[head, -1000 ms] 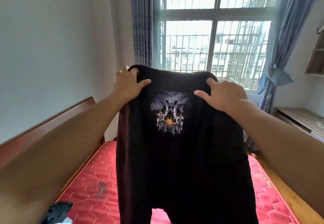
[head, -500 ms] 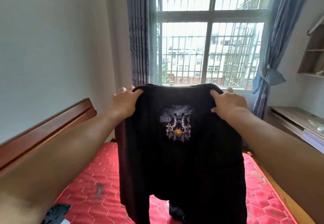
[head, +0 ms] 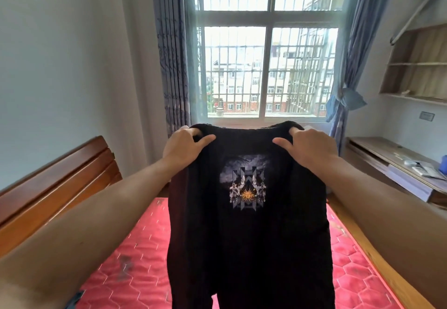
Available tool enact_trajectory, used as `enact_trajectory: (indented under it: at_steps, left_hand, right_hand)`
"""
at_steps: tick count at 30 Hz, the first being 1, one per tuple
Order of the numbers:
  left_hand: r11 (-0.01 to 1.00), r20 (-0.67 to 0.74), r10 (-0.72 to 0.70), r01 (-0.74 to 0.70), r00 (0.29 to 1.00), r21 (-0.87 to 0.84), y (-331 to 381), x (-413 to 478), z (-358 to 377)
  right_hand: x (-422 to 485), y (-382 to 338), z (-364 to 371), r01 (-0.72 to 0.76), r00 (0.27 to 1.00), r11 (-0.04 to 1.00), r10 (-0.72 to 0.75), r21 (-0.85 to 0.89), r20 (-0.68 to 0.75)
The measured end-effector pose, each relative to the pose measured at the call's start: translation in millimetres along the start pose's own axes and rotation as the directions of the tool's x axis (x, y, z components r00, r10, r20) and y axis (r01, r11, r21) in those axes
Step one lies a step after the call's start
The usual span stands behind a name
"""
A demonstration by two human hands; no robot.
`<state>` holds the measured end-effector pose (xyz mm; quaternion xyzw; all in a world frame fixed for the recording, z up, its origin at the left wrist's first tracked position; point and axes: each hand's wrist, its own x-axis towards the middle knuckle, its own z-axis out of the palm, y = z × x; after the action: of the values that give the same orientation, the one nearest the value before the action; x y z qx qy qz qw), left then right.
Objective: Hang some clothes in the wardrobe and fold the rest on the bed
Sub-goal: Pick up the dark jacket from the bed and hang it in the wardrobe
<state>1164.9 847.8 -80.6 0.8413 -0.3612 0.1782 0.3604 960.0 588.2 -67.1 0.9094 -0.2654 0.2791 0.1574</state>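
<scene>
Red quilted mattress (head: 135,267) below; left hand (head: 185,145), right hand (head: 310,148) pinch black knit garment (head: 249,243)

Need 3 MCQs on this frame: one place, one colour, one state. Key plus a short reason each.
1. Where is the black garment? A) held up over the mattress B) lying flat on it C) folded on it
2. The mattress is: A) blue B) red C) white
3. The hands' grips: A) only the left holds the garment B) neither touches it C) both hold its top edge
Key: 1A, it hangs from both hands; 2B, red quilting shows beside it; 3C, left grip and right grip each curl over the top edge.
</scene>
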Motion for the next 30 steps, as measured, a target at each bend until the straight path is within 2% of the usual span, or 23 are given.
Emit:
enact_trajectory:
  at_steps: [5,13,18,26,30]
  left_hand:
    - [0.992,0.007,0.121,-0.121,0.993,-0.029,40,-2,33]
    - [0.918,0.066,0.301,-0.270,0.951,-0.292,135,-35,115]
    - [0.810,0.080,0.446,-0.365,0.891,-0.459,224,-79,145]
    - [0.674,0.100,0.602,-0.437,0.792,-0.596,394,-168,176]
    - [0.611,0.144,0.673,-0.436,0.725,-0.661,481,-231,182]
  right_hand:
    - [-38,37,-5,-0.120,0.992,0.993,0.121,0.018,-0.046]
    - [-142,116,-43,-0.281,0.959,0.957,0.278,-0.064,-0.053]
    - [-218,166,-89,-0.362,0.932,0.922,0.359,-0.141,-0.045]
    - [-367,259,-194,-0.516,0.855,0.831,0.516,-0.208,-0.061]
    - [-449,298,-249,-0.609,0.787,0.745,0.611,-0.272,-0.088]
